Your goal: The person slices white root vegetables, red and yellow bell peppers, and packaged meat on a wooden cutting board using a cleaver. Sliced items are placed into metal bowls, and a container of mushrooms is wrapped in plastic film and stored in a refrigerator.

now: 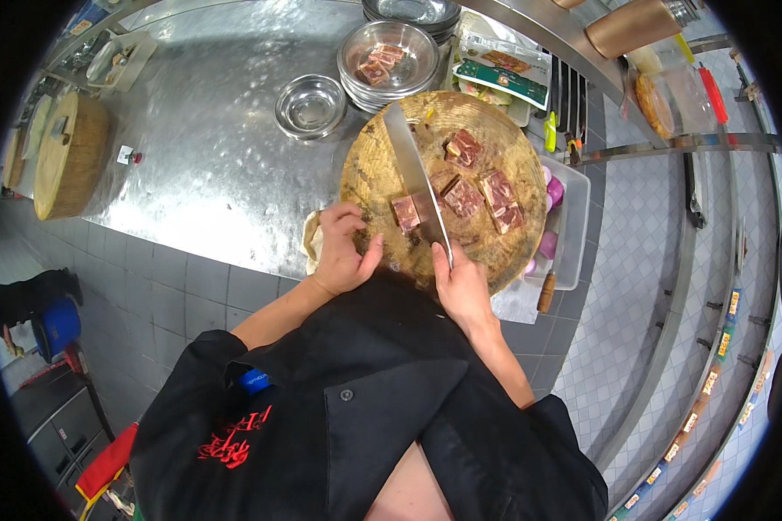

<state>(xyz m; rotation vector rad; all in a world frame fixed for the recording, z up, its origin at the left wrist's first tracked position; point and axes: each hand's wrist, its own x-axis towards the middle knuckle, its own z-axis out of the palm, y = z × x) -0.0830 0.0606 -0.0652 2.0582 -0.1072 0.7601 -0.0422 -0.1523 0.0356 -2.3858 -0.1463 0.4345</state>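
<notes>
My right hand (464, 281) grips a cleaver (418, 174) whose broad blade slants up and left over a round wooden chopping block (378, 156). Beside the blade's left side lies a chunk of marbled raw meat (405, 213), partly covered by the blade. Several more meat chunks (463, 197) rest on the block to the right. My left hand (345, 251) is at the block's lower left edge, fingers apart and holding nothing. A pale cloth (313, 241) shows just left of it. Above the block, a steel bowl (423, 70) on a stack holds a few meat pieces (379, 64).
A small steel bowl (310, 106) stands on the steel counter (208, 150). Right of the block are a plastic tub (570, 260) with purple onions (548, 245), a food packet (505, 68) and several upright knives. Another thick chopping block (72, 156) stands far left. Part of another person (29, 303) shows there.
</notes>
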